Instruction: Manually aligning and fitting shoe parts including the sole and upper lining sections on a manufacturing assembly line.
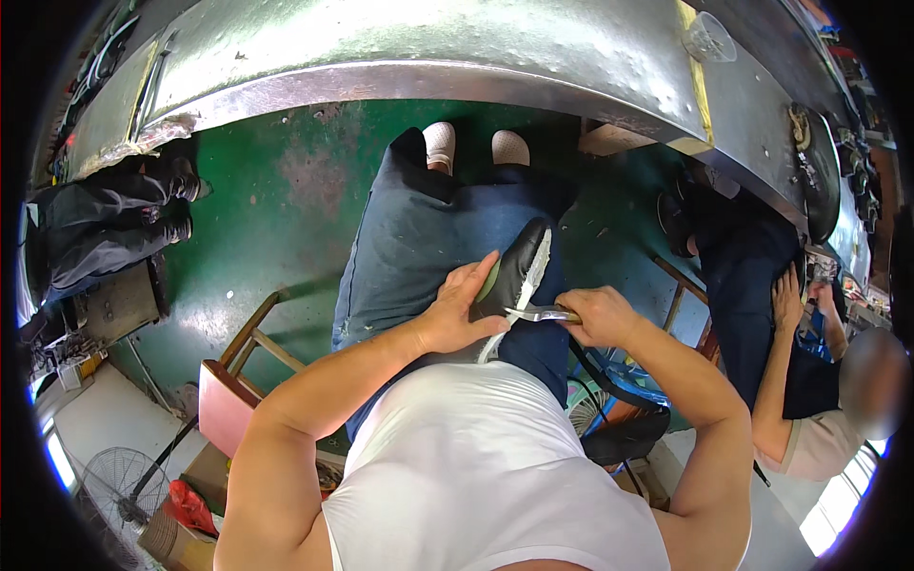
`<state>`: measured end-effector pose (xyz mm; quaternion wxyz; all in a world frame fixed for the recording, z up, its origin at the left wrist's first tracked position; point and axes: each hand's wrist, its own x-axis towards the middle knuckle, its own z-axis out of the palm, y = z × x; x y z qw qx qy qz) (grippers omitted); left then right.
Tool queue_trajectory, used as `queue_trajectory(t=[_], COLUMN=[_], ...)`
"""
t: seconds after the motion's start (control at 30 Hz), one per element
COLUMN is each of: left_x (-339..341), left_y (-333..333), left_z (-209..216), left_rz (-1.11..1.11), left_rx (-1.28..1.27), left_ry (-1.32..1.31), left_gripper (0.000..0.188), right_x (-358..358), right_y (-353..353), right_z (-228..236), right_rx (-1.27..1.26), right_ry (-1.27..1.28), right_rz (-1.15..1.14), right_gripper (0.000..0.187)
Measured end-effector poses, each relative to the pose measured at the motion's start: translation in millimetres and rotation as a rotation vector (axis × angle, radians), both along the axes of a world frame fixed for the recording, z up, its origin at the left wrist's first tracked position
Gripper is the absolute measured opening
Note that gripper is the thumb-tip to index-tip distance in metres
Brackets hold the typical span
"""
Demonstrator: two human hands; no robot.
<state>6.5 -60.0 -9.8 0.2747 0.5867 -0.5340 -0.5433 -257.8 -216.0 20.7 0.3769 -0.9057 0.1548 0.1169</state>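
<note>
A black shoe upper [513,276] with a ragged white edge along its right side lies across my lap, toe pointing away. A bit of green shows at its opening, next to my fingers. My left hand [459,309] grips the shoe from the left, thumb across its near part and fingers along its side. My right hand [600,316] is closed around the handle of metal pincers [541,314]. Their jaws meet the white edge of the shoe near my left thumb; whether they pinch it is too small to tell.
Ahead runs a long metal workbench [428,81] bearing a clear plastic cup [710,38]. A wooden chair [233,395] stands left, with a fan [119,485] behind. A co-worker [762,295] sits close on my right; another person's legs [114,224] show at left.
</note>
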Motion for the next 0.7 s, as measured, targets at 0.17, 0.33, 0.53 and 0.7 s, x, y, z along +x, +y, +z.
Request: queue_trajectory(t=[0.17, 0.33, 0.53, 0.7], left_x=[-5.7, -15.5, -27.1, -25.0], left_y=[-11.0, 0.4, 19.0, 18.7], left_z=[10.7, -0.4, -16.7, -9.2], left_rz=[0.014, 0.180, 0.357, 0.341], left_rx=[0.110, 0.149, -0.013, -0.101], left_ry=[-0.007, 0.063, -0.005, 0.030], left_gripper=[0.103, 0.100, 0.089, 0.081], right_x=[-5.2, 7.9, 50.8, 50.1], right_y=[14.5, 34.6, 43.5, 68.7], right_z=[44.8, 60.1, 62.6, 40.9], right_rx=[0.302, -0.229, 0.672, 0.635], right_ry=[0.129, 0.030, 0.459, 0.191], right_rz=[-0.209, -0.197, -0.506, -0.635], right_gripper=[0.044, 0.047, 0.028, 0.025])
